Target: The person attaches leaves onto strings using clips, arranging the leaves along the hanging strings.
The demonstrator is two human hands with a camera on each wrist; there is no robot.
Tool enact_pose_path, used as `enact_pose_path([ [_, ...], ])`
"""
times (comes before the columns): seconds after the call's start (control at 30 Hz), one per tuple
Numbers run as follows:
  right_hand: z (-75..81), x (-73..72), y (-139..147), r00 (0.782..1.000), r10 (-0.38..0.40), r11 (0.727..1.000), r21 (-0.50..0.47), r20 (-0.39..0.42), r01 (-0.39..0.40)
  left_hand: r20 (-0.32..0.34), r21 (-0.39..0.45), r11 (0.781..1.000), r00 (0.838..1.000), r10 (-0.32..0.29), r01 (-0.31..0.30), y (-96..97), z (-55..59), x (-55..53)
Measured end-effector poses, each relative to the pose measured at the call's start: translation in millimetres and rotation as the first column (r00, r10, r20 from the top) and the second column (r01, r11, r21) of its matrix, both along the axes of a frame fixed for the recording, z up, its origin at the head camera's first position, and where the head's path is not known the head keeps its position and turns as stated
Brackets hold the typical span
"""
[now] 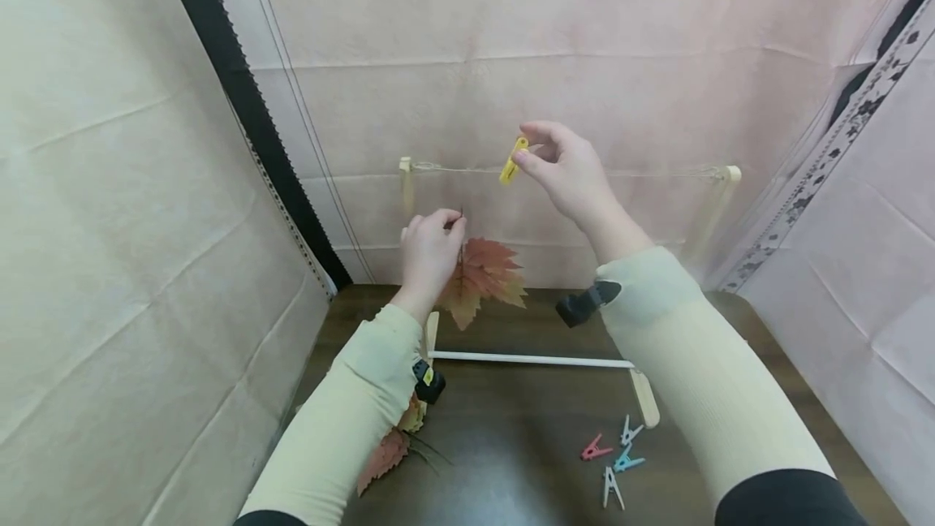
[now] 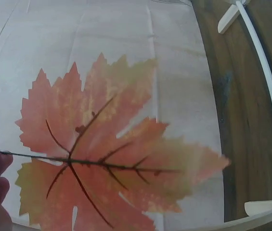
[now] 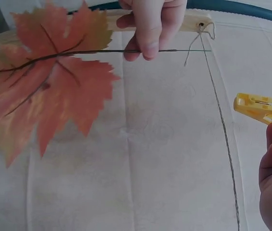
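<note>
An orange-red artificial maple leaf hangs from my left hand, which pinches its thin dark stem between thumb and fingers. Up and to the right, my right hand pinches a yellow clothespin by one end, its other end pointing down and left. A thin string runs between two wooden posts, tied through a hole at one post. In the head view the clothespin overlaps this string. The leaf's stem tip reaches near the string's knotted end in the right wrist view.
A white rod joins the low wooden feet of the frame. On the dark table lie a red clothespin, a blue one and pale ones. More leaves lie partly under the left sleeve. Pale cloth walls surround the table.
</note>
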State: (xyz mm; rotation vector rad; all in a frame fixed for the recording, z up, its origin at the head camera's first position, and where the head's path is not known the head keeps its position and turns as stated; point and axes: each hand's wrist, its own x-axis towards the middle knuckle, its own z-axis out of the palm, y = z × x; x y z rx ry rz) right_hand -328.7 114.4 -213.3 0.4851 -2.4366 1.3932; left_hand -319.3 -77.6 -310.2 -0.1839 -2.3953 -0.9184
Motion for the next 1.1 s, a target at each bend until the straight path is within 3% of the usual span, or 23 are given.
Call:
enact_pose_path([
  [0.2,6.3,-5.1,-11,1.0,-0.025,0.998,-0.059,0.008,0.025,0.041,0.047,0.998,0.998,-0.047,0.045,2.4,-2.3,-1.7],
  [0.37,10.6,-9.0,-21,1.0,-0.022,0.997,-0.071,0.002,0.022,0.02,0.024,0.998,0.998,-0.051,0.051,3.2,-3.1,-4.1],
  [0.73,26.0,-11.4,-38,0.999,-0.004,1.0,-0.013,-0.035,0.003,-0.049,0.085,0.996,0.999,0.02,-0.016,3.9,0.0,-5.7],
  [1.1,18.5,-21.4,-61,0.999,0.008,0.999,-0.033,-0.035,-0.009,-0.039,0.062,0.993,0.994,0.105,-0.103,2.0,3.5,-4.9],
])
